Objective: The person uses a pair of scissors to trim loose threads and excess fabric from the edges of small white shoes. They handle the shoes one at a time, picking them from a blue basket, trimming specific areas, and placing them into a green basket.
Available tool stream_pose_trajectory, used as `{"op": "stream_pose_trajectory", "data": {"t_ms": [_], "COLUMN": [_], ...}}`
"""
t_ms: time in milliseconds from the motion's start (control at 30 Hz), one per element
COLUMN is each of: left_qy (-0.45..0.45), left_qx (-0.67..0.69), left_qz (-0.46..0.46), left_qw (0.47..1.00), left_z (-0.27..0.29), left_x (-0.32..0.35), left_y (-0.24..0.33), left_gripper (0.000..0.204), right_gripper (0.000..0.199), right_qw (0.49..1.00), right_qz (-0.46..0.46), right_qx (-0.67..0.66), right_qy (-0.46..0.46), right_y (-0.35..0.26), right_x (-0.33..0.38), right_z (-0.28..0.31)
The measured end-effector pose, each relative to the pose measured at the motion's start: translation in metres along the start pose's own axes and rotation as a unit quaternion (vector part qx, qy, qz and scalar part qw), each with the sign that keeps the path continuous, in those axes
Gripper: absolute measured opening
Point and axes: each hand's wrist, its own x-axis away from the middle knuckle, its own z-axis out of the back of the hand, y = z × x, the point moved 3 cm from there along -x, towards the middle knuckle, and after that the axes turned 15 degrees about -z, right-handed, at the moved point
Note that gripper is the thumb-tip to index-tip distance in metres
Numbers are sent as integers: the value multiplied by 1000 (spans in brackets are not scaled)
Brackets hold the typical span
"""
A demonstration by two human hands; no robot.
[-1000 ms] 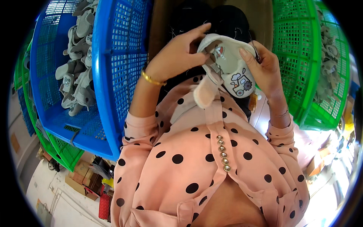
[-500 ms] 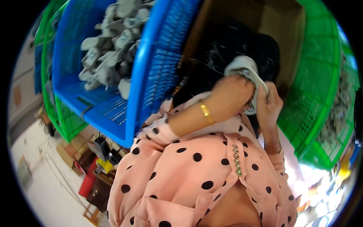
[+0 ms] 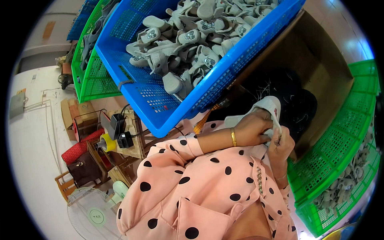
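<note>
Grey shoe upper (image 3: 267, 107), soft, light and floppy by its look, held at chest height over a cardboard box (image 3: 320, 76). Left hand (image 3: 256, 128) grips its edge; right hand (image 3: 282, 146) pinches beneath. Best held by its rim.

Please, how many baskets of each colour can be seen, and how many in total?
Blue baskets: 2, the big one and a far one
Green baskets: 2, left and right
Total: 4
</note>
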Motion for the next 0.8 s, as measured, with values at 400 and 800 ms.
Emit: {"op": "stream_pose_trajectory", "data": {"t_ms": [400,800], "left_qy": [-72,85], "left_qx": [-176,-189], "left_qz": [-107,228], "left_qw": [976,951], "left_z": [64,269], "left_x": [3,8], "left_y": [61,-13], "left_gripper": [20,23], "right_gripper": [16,25], "right_qw": [971,832], "right_qz": [-141,-131], "right_qx": [-178,-434], "right_qy": [-80,319], "right_y": [-19,93], "right_x": [-14,-30], "right_z": [9,239]}}
